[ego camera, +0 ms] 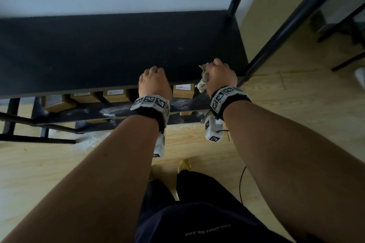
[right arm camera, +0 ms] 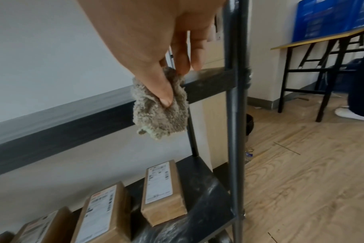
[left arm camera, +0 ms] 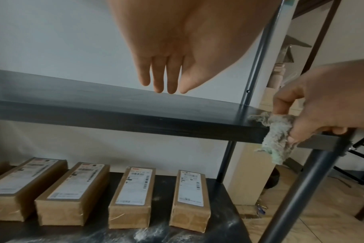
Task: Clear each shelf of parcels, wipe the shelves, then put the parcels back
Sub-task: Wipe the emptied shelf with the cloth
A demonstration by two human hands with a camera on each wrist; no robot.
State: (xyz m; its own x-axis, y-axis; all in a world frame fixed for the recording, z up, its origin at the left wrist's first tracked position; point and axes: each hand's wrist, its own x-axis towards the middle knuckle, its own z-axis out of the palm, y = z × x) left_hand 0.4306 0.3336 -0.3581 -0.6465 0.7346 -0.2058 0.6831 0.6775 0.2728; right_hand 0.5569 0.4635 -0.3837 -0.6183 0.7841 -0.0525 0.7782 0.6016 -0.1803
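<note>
Parcels (left arm camera: 133, 197) lie in a row on the lower shelf (left arm camera: 220, 213), labels up, none on the upper shelf (ego camera: 118, 49). Right hand (ego camera: 220, 77) pinches a crumpled grey cloth (right arm camera: 160, 111) between thumb and fingers at the near right corner of the upper shelf, beside the upright post (right arm camera: 236, 115). Left hand (ego camera: 154, 83) hovers over the near edge of the upper shelf, fingers straight and together, holding nothing.

Parcels (left arm camera: 131, 197) in row on lower shelf (left arm camera: 222, 213), under upper shelf (ego camera: 118, 49); cloth (left arm camera: 278, 138) at its front right corner.
</note>
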